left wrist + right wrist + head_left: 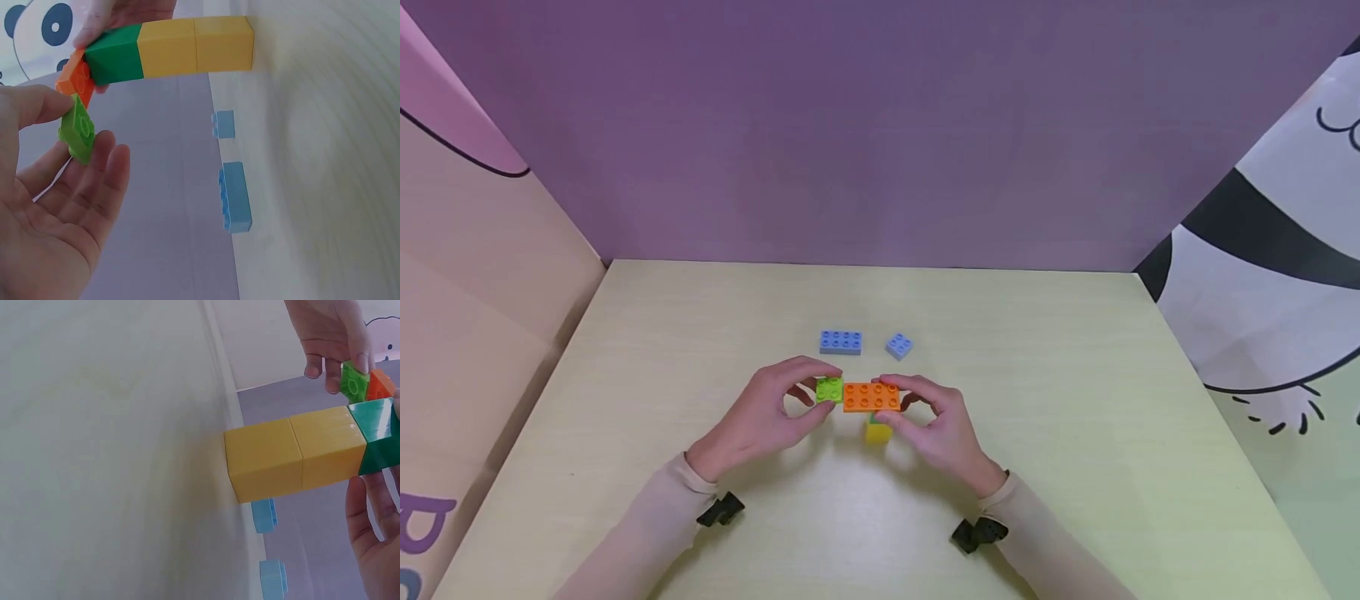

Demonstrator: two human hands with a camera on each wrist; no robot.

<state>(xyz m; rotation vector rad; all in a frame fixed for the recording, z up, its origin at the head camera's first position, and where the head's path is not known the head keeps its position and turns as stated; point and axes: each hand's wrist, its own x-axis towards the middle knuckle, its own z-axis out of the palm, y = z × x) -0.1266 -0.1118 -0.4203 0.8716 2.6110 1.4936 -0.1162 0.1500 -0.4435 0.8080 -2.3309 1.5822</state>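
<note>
A tower of two yellow blocks (262,459) and a dark green block (114,55) stands upright on the table. An orange eight-stud brick (871,397) lies across its top and overhangs to the left. My right hand (936,417) grips the orange brick's right end between thumb and fingers. Between thumb and fingertips, my left hand (778,404) pinches a small lime green four-stud brick (829,389). That brick is held in the air beside the orange brick's left end; whether the two touch I cannot tell.
On the table (625,400) behind the hands lie a long blue brick (841,342) and a small blue brick (898,346). A purple panel (880,133) rises at the table's back edge, with printed panels at both sides.
</note>
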